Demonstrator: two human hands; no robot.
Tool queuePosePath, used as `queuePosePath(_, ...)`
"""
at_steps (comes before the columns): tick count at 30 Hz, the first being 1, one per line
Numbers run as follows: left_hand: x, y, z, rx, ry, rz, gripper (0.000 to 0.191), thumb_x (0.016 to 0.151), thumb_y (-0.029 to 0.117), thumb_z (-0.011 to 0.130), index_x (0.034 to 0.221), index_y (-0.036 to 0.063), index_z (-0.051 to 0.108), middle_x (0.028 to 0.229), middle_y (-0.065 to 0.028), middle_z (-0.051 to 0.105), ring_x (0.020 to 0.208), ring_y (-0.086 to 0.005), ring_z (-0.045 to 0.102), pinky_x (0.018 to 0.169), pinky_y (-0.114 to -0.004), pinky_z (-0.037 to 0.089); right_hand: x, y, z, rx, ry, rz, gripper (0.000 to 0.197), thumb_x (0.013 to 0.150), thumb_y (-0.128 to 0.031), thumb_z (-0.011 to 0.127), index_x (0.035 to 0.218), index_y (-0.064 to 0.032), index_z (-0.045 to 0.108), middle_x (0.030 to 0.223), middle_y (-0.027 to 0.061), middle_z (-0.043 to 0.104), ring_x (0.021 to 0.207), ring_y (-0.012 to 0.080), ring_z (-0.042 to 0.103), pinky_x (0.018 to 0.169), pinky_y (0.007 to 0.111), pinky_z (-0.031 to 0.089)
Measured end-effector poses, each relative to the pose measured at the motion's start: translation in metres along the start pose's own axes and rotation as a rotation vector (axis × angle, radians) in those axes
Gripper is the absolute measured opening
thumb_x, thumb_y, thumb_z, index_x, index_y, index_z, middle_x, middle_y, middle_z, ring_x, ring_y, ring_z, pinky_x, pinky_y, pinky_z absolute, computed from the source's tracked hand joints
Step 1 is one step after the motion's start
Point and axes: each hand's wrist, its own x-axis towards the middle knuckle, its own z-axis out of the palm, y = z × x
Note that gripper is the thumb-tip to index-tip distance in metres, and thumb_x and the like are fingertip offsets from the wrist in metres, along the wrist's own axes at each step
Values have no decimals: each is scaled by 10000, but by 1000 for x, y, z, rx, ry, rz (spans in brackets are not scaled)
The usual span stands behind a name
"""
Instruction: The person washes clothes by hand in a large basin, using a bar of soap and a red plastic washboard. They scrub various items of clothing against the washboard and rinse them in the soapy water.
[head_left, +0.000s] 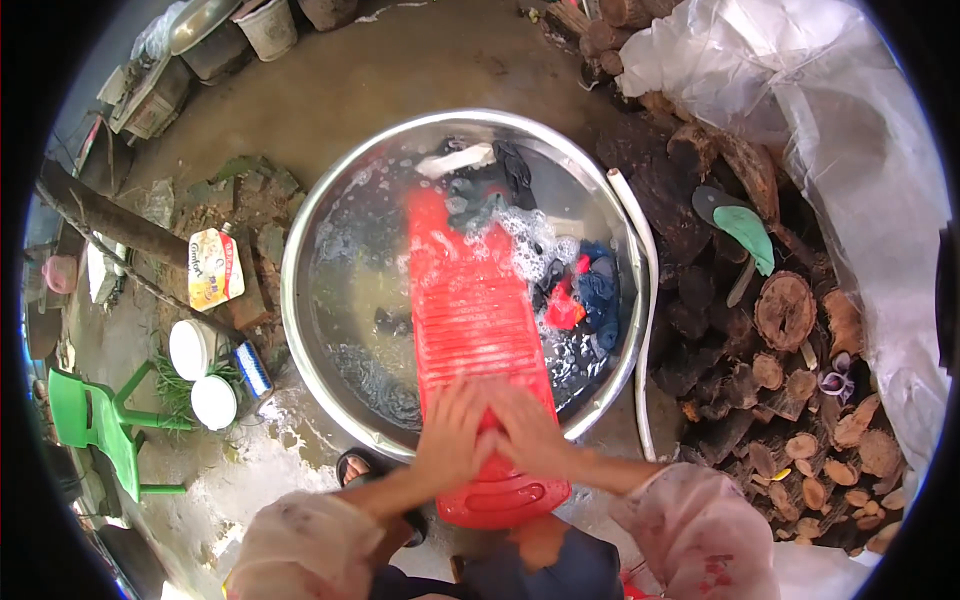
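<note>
A red plastic washboard (480, 315) slopes from inside a wide metal basin (319, 397) over its near rim toward me. Its slotted handle end rests by my knees. My left hand (457, 424) and my right hand (525, 420) lie flat on the board's lower part, side by side with fingertips pointing away. Both are blurred, and what may be under the palms is hidden. Soapy water fills the basin. Dark wet cloth (480, 204) and white suds (529, 232) are at the board's far end. Blue cloth (598, 296) and red cloth (561, 306) float to its right.
A white hose (641, 300) runs along the basin's right side. Stacked firewood (784, 311) and plastic sheeting (847, 112) lie beyond it. On the left are a detergent pouch (216, 268), white tubs (214, 403), a blue-and-white packet (253, 369) and a green plastic chair (105, 420).
</note>
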Motion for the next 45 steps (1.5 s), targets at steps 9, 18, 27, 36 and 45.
queuePosePath(9,126,-71,44,303,154,-393,407,932,310,358,1262,111,490,1386,-135,389,1349,-316,237,1083,-535,143,103,126,24,61,224,202,255,865,-146,486,1079,-34,564,1070,179,573,1033,344,515,929,425,386)
queuePosePath(18,117,-72,37,330,86,-450,400,919,313,363,1233,121,521,1371,-102,423,1317,-308,311,1057,-547,204,74,107,6,-12,335,427,249,864,-128,534,1094,-85,618,1129,127,603,1104,261,526,979,345,371)
queuePosePath(27,-4,29,22,-49,48,-48,435,825,218,501,1187,-20,465,1250,-266,430,1236,-410,362,1051,-557,203,-10,2,7,3,156,179,286,785,-25,460,1050,-25,569,1020,196,588,968,356,551,863,425,419)
queuePosePath(36,108,-61,28,79,-18,-325,482,931,359,371,1221,-6,493,1372,-254,356,1320,-346,288,1061,-528,194,86,91,34,-339,150,194,328,850,-178,497,1140,-36,555,1142,140,563,1088,309,493,937,427,351)
queuePosePath(45,64,-33,33,32,-33,-232,533,927,346,390,1341,10,366,1436,-195,287,1353,-329,228,1093,-523,107,42,46,15,-161,85,233,468,843,-147,506,1263,35,410,1197,235,510,1116,373,472,982,458,323)
